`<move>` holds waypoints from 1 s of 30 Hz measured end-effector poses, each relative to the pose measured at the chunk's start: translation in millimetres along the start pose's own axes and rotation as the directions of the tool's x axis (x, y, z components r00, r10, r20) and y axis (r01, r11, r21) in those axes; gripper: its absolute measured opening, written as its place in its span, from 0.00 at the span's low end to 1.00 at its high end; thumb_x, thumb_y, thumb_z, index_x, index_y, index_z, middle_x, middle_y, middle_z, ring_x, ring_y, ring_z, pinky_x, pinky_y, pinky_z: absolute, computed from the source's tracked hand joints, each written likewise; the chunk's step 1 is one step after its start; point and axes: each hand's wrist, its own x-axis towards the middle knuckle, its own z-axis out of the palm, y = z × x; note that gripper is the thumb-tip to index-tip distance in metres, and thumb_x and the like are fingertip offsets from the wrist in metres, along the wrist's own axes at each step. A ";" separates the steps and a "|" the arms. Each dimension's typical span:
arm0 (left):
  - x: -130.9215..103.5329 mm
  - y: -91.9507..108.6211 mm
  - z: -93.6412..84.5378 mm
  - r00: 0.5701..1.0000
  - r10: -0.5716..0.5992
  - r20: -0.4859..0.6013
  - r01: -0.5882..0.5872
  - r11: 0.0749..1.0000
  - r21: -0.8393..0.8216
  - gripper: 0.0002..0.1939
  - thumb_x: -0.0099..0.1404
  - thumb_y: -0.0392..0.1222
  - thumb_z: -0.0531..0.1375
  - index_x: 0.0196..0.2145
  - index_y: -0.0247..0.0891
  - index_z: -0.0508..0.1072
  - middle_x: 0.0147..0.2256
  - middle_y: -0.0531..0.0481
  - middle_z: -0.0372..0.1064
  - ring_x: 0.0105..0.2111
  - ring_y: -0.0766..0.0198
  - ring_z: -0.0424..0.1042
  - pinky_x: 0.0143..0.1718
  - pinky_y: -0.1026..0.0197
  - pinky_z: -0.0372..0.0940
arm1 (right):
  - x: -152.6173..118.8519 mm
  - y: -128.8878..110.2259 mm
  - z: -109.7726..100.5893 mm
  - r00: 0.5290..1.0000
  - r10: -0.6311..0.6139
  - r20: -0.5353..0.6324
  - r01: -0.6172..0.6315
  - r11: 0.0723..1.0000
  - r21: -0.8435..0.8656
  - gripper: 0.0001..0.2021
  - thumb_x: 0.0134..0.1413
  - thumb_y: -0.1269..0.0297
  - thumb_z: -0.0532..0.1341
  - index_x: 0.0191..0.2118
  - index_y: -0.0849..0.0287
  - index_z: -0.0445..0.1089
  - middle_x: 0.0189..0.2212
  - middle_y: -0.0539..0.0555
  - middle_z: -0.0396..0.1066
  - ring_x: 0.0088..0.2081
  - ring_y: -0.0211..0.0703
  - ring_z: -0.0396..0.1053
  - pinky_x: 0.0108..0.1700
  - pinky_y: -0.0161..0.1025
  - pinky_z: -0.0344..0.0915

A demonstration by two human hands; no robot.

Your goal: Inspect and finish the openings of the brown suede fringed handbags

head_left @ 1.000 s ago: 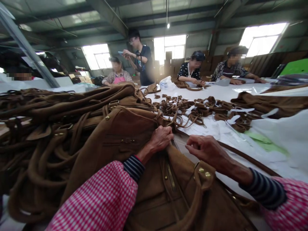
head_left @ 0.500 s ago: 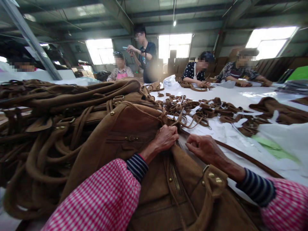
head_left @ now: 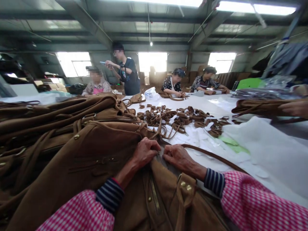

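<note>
A brown suede-like bag (head_left: pixel 131 205) lies in front of me, with a brass zipper (head_left: pixel 154 192) and a riveted handle tab (head_left: pixel 186 186). My left hand (head_left: pixel 146 151) is closed, its curled fingers gripping the bag's upper edge. Just to the right, my right hand (head_left: pixel 180 158) is also closed, thumb and fingertips pinched close to that edge. Whatever lies between its fingertips is too small or hidden to make out. A narrow gap separates the hands. Behind the right wrist, a long brown strap (head_left: pixel 214 155) curves across the table.
More brown bags (head_left: pixel 55 112) are heaped at left. Several small strap loops with white tags (head_left: pixel 173 117) cover the table's middle. White sheets (head_left: pixel 262 150) and green paper (head_left: pixel 234 144) lie at right. Another person's hand (head_left: pixel 295 107) touches a brown piece (head_left: pixel 260 107). Several people are across the table.
My view has swung to the right and up. The right hand has come closer to the left hand, which keeps its grip on the bag's edge. A co-worker's hand appears at far right.
</note>
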 end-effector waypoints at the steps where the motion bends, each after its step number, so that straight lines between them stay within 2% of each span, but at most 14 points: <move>1: -0.6 0.6 1.6 0.999 -0.011 -0.032 0.010 1.000 -0.028 0.12 0.54 0.30 0.62 0.33 0.40 0.83 0.32 0.50 0.73 0.41 0.56 0.70 0.43 0.58 0.62 | 0.7 -1.0 -1.2 1.000 -0.012 0.004 0.012 1.000 0.012 0.04 0.54 0.70 0.61 0.31 0.59 0.73 0.25 0.49 0.71 0.28 0.38 0.66 0.32 0.34 0.53; 3: -2.5 1.2 4.7 0.995 -0.003 -0.100 -0.008 0.994 -0.110 0.12 0.56 0.31 0.60 0.34 0.41 0.83 0.33 0.50 0.70 0.40 0.57 0.70 0.43 0.58 0.63 | 0.7 -2.2 -5.4 0.999 -0.037 0.011 0.036 0.999 0.037 0.04 0.52 0.71 0.60 0.32 0.59 0.73 0.27 0.50 0.71 0.30 0.39 0.66 0.32 0.34 0.54; 7: -6.0 1.1 8.2 0.979 0.095 -0.179 -0.140 0.956 -0.258 0.12 0.60 0.35 0.58 0.36 0.42 0.82 0.36 0.50 0.69 0.40 0.59 0.71 0.44 0.58 0.65 | -3.8 -2.9 -15.5 0.997 -0.069 0.030 0.066 0.995 0.076 0.05 0.49 0.73 0.59 0.29 0.58 0.73 0.26 0.48 0.71 0.29 0.38 0.67 0.32 0.34 0.54; 10: -5.9 1.7 7.5 0.976 0.101 -0.193 -0.150 0.954 -0.261 0.09 0.60 0.36 0.59 0.35 0.41 0.80 0.34 0.51 0.69 0.37 0.60 0.72 0.42 0.58 0.65 | -3.6 -1.0 -15.2 0.997 -0.078 0.027 0.074 0.992 0.103 0.05 0.48 0.72 0.60 0.28 0.57 0.73 0.25 0.48 0.70 0.28 0.38 0.66 0.31 0.34 0.54; 13: -4.2 3.1 6.1 0.969 0.095 -0.227 -0.150 0.960 -0.237 0.06 0.58 0.37 0.61 0.31 0.39 0.79 0.30 0.52 0.69 0.33 0.61 0.71 0.37 0.60 0.63 | 3.6 1.0 -6.0 0.998 -0.067 -0.018 0.069 0.986 0.149 0.05 0.48 0.72 0.61 0.31 0.59 0.75 0.25 0.48 0.70 0.28 0.38 0.65 0.31 0.34 0.54; 16: -2.8 4.9 5.4 0.967 0.027 -0.254 -0.128 0.912 -0.390 0.04 0.58 0.41 0.64 0.29 0.38 0.79 0.29 0.52 0.71 0.32 0.62 0.70 0.36 0.62 0.62 | 12.6 -1.0 4.9 0.996 -0.075 -0.047 0.085 0.954 0.287 0.10 0.47 0.72 0.62 0.38 0.61 0.76 0.25 0.47 0.68 0.27 0.37 0.62 0.30 0.33 0.54; 18: -2.4 6.0 5.4 0.969 -0.053 -0.240 -0.091 0.827 -0.554 0.09 0.57 0.45 0.67 0.31 0.37 0.78 0.28 0.53 0.71 0.30 0.64 0.68 0.34 0.63 0.61 | 16.2 -4.1 10.3 0.991 -0.117 -0.059 0.131 0.901 0.413 0.12 0.49 0.71 0.61 0.40 0.61 0.77 0.25 0.46 0.69 0.27 0.37 0.63 0.31 0.33 0.56; 20: -2.6 6.6 5.2 0.972 -0.091 -0.218 -0.070 0.772 -0.632 0.12 0.55 0.47 0.69 0.32 0.36 0.77 0.28 0.54 0.70 0.29 0.65 0.67 0.33 0.64 0.60 | 17.1 -6.2 14.2 0.985 -0.158 -0.068 0.170 0.834 0.525 0.11 0.52 0.69 0.59 0.38 0.60 0.78 0.28 0.47 0.72 0.30 0.38 0.66 0.34 0.34 0.60; 22: -2.9 6.0 4.5 0.974 -0.077 -0.214 -0.071 0.791 -0.608 0.12 0.55 0.47 0.69 0.33 0.36 0.78 0.28 0.54 0.70 0.31 0.64 0.67 0.34 0.63 0.60 | 16.1 -5.3 17.2 0.985 -0.150 -0.084 0.171 0.799 0.577 0.09 0.55 0.66 0.59 0.33 0.60 0.77 0.29 0.48 0.74 0.32 0.40 0.68 0.36 0.35 0.62; 25: -2.8 2.8 2.2 0.985 -0.011 -0.173 -0.086 0.835 -0.543 0.14 0.59 0.46 0.67 0.40 0.37 0.77 0.30 0.53 0.72 0.33 0.62 0.69 0.37 0.62 0.61 | 13.5 1.2 20.3 0.990 -0.046 -0.136 0.119 0.800 0.588 0.11 0.56 0.60 0.62 0.27 0.60 0.72 0.23 0.48 0.71 0.28 0.39 0.66 0.31 0.34 0.59; 27: -2.7 0.6 0.3 0.995 0.039 -0.090 -0.079 0.859 -0.506 0.17 0.57 0.40 0.66 0.45 0.37 0.76 0.32 0.53 0.74 0.35 0.61 0.71 0.39 0.61 0.62 | 12.1 6.3 21.2 0.991 0.014 -0.129 0.074 0.756 0.651 0.12 0.56 0.58 0.63 0.28 0.60 0.70 0.19 0.47 0.68 0.23 0.37 0.63 0.27 0.34 0.57; 30: -3.1 -0.2 -0.8 0.997 0.077 -0.018 -0.078 0.934 -0.348 0.16 0.52 0.32 0.63 0.41 0.38 0.78 0.34 0.51 0.76 0.41 0.58 0.71 0.42 0.60 0.62 | 11.1 9.8 21.0 0.995 0.023 -0.096 0.055 0.677 0.734 0.09 0.56 0.58 0.63 0.32 0.58 0.68 0.17 0.46 0.69 0.19 0.36 0.62 0.25 0.34 0.55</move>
